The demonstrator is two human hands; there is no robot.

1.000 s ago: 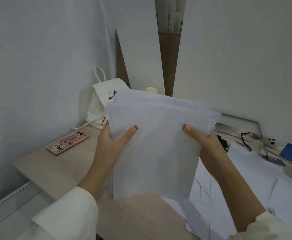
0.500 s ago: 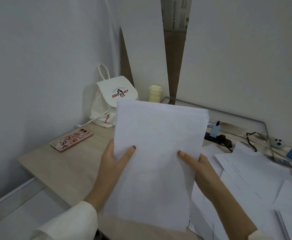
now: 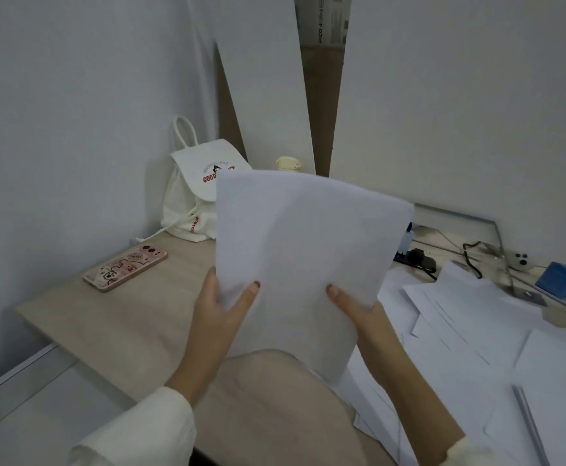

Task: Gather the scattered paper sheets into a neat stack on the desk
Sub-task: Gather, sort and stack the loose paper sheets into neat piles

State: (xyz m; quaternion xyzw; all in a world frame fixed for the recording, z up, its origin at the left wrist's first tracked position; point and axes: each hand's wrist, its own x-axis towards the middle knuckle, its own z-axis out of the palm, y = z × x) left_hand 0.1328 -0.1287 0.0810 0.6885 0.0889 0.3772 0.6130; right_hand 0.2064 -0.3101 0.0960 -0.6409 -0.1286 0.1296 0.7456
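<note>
Item: bundle of sheets [image 3: 301, 264], held upright above the desk [image 3: 123, 317], pinched at its lower sides by left hand [image 3: 219, 309] and right hand [image 3: 364, 312]; best tapped edge-down until squared, then laid flat beside the loose sheets [image 3: 469, 324] scattered at right

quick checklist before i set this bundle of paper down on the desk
1. Both hands grip the bundle: left hand and right hand pinch its lower part. Ok.
2. Bundle edges squared: top edge looks even, bottom corner skewed. Not ok.
3. Bare desk below the left hand to land on. Ok.
4. Phone out of the landing spot, near the wall. Ok.
5. All sheets gathered: loose sheets lie scattered on the right. Not ok.
6. Bundle off the desk: seems lifted clear. Cannot tell for sure.
</note>
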